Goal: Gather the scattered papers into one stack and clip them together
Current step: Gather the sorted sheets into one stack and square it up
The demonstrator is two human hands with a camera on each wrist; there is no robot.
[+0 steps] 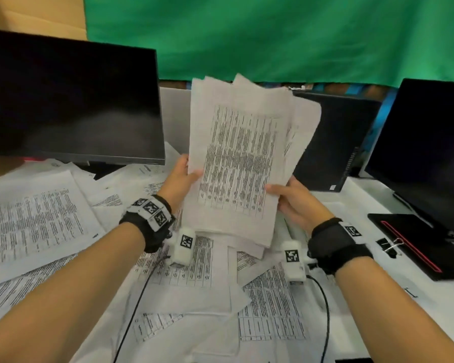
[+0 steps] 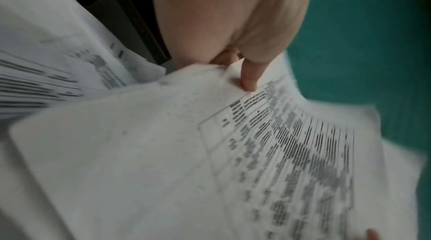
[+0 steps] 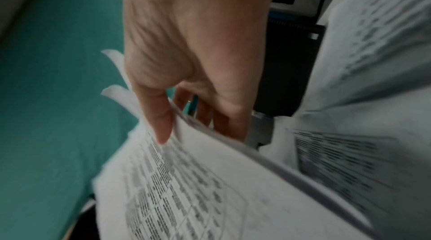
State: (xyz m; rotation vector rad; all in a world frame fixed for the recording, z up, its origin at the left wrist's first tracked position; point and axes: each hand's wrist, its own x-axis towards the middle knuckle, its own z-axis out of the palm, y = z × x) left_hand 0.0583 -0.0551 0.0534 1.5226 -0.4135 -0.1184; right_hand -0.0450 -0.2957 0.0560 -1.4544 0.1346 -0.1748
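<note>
Head view, both grips clamp paper stack (image 1: pixel 236 163), loose sheets (image 1: pixel 34 218) below, binder clip (image 1: pixel 389 246) right.

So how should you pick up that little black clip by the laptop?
Pinch the binder clip by its black body from above, probably with the right hand, which is nearer. It lies flat on the white desk, silver wire handles splayed toward the laptop; those look too thin to grip.
</note>
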